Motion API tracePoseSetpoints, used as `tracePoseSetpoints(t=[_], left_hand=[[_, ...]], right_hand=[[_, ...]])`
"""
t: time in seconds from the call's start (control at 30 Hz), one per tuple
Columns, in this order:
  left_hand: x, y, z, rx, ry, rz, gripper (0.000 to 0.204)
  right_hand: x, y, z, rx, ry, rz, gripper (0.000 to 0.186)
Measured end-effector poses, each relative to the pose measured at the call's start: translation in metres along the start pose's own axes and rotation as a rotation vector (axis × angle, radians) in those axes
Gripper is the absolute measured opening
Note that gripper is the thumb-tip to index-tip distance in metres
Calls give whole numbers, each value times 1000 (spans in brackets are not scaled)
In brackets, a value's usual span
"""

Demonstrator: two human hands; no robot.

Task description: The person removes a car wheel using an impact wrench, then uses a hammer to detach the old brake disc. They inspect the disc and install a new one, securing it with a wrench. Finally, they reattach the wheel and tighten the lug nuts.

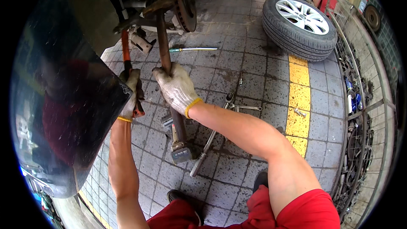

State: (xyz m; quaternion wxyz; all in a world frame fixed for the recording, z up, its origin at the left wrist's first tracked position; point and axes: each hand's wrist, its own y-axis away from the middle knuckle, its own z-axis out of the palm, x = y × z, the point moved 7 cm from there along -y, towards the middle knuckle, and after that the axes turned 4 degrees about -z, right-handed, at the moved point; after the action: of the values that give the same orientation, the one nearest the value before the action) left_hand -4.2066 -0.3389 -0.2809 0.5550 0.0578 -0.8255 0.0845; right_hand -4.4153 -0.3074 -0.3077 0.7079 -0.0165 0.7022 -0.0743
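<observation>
My right hand (177, 88), in a white knit glove with a yellow cuff, is closed around the brown handle of a hammer (164, 42). The hammer's head is up beside the rusty brake disc (185, 2), near the suspension parts. Partly behind the dark car body panel (80, 114), my gloved left hand (130, 93) grips a tool with an orange and black handle (126, 46). That tool's dark head reaches toward the suspension; its exact kind is unclear. Below the hammer handle lies a cordless power tool (182, 154), partly covered by it.
A long ratchet (207, 146) and a combination wrench (248, 108) lie on the tiled floor, near a small socket (241, 82). Farther off is a screwdriver (193, 49). A wheel with its tyre (292, 27) lies at the far right, beside a wire-mesh rack (360, 101).
</observation>
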Motion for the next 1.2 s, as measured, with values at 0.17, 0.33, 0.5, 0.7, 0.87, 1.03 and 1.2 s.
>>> tracePoseSetpoints(t=[0.17, 0.33, 0.5, 0.7, 0.87, 1.03, 1.2], left_hand=[[-29, -15, -35, 122, 237, -62, 28], [20, 7, 14, -22, -49, -2, 28], [16, 16, -7, 29, -13, 10, 27], [-19, 11, -23, 65, 146, -96, 27], [-33, 8, 13, -49, 236, -154, 33], [-46, 21, 58, -346, 823, -161, 24], [-26, 40, 87, -483, 980, -333, 38]], right_hand=[[0, 2, 7, 27, 37, -39, 41], [5, 5, -2, -34, -82, 61, 41], [18, -6, 3, 3, -64, 25, 38], [32, 6, 3, -62, -83, 56, 37], [56, 28, -12, -185, 89, 107, 49], [70, 55, -8, -283, 97, 40, 51], [61, 67, 4, -322, 210, -188, 52]])
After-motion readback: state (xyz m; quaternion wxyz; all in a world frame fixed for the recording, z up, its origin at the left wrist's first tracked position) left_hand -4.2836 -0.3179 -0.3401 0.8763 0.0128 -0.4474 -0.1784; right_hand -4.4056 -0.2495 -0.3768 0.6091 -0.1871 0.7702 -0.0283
